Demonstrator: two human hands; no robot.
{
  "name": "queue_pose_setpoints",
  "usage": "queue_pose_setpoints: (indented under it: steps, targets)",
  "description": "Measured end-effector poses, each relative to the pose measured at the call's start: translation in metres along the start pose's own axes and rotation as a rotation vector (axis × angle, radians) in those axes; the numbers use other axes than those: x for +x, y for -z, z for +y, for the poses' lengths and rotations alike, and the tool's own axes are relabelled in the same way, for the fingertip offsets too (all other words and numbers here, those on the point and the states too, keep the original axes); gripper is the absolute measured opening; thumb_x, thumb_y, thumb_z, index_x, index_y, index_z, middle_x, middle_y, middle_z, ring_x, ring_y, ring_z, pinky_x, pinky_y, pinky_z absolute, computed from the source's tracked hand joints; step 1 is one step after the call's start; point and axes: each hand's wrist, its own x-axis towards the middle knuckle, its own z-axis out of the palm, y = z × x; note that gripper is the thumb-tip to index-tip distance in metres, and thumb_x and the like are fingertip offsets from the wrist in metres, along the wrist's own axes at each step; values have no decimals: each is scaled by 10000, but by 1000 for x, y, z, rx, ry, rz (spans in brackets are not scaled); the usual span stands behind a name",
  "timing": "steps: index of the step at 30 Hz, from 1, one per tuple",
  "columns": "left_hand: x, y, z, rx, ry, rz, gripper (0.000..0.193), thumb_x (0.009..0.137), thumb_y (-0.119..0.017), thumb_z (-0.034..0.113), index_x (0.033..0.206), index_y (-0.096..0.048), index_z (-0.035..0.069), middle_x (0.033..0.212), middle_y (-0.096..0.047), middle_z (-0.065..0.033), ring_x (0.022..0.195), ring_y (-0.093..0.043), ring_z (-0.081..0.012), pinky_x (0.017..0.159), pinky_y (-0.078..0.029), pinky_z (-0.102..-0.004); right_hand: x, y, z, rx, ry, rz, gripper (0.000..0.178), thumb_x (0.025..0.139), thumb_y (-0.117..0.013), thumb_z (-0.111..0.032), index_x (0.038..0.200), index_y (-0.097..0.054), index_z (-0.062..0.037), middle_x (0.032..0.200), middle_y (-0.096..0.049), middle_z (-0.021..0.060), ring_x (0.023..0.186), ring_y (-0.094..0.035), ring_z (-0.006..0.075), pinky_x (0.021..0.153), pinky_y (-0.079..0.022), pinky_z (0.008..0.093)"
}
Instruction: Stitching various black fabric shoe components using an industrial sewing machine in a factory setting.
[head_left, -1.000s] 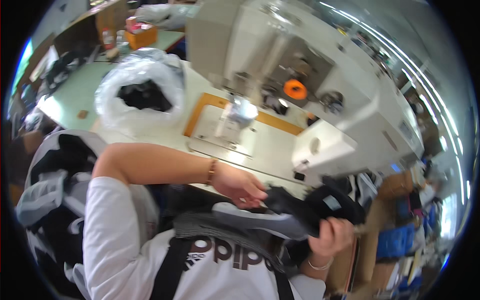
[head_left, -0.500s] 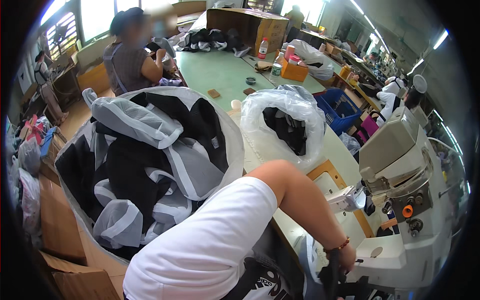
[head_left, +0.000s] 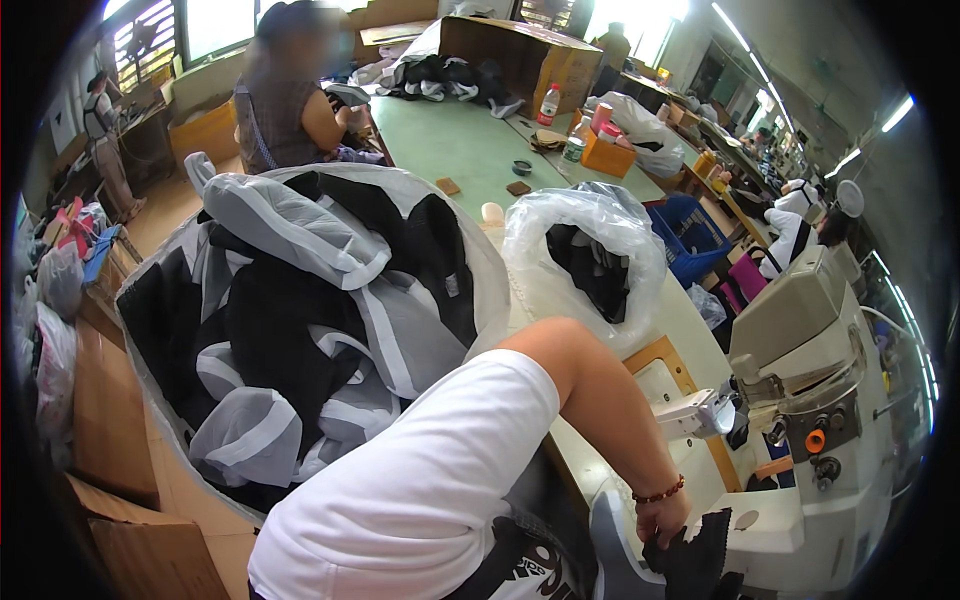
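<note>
1. Left hand (head_left: 661,519) nearly closed, pinching black jagged-edged fabric piece (head_left: 704,562) near beige metal sewing machine (head_left: 797,308), probably for control.
2. Right hand unseen; can't tell grip.
3. White open sack (head_left: 491,272) nearby, likely for reach.

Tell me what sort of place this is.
Probably a sewing workshop: a sewing machine, black fabric held near it, and a large sack full of black and grey fabric pieces.

Glaring windows (head_left: 215,28), dark fisheye rim

1 head-worn fisheye camera looks down from close above the left arm (head_left: 612,425), reaching far windows (head_left: 215,24).
</note>
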Motion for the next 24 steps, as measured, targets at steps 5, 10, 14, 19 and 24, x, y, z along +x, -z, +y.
queue_pose_setpoints:
  steps: [5, 10, 14, 19, 24]
  targets:
    - [77, 46, -68, 509, -25, 334, 487, 953, -528, 603, 1250, -640, 233, 1189, -679, -70, 1110, -654, -253, 727, -564, -413, 23, 20, -3, -78, 21, 50, 289, 897, -731, -328, 920, -672, -45, 825, -652, 145, 739, -654, 329, 665, -537, 410]
    - [93, 81, 49, 515, -182, 311, 420, 868, -664, 535, 1007, -743, 146, 951, -749, -68, 878, -722, -225, 686, -573, -437, 22, 43, -21, 227, 265, -268, 317, 928, -688, -269, 1101, -648, -7, 943, -657, 154, 817, -648, 359, 720, -541, 417]
    - [52, 67, 109, 399, -161, 286, 334, 853, -710, 303, 883, -691, -29, 814, -733, -141, 816, -737, -244, 756, -568, -381, 10, 18, -52, 669, 287, -813, 428, 955, -592, -133, 1359, -531, -8, 1185, -609, 202, 1071, -605, 385, 874, -518, 426]
    - [15, 82, 53, 614, -204, 480, 299, 791, -753, 284, 948, -731, 31, 827, -715, -179, 872, -697, -348, 789, -541, -438, 39, 3, -81, 1233, 523, -1058, 497, 981, -428, -25, 1476, -413, -64, 1437, -461, 239, 1285, -485, 423, 1054, -414, 430]
    - [-44, 84, 0, 427, -108, 645, 231, 753, -774, 202, 790, -674, -3, 730, -667, -181, 731, -660, -351, 690, -505, -453, 67, -26, -56, 1019, 398, -1233, 275, 968, -544, -109, 1199, -634, 10, 1058, -676, 250, 936, -657, 401, 794, -515, 428]
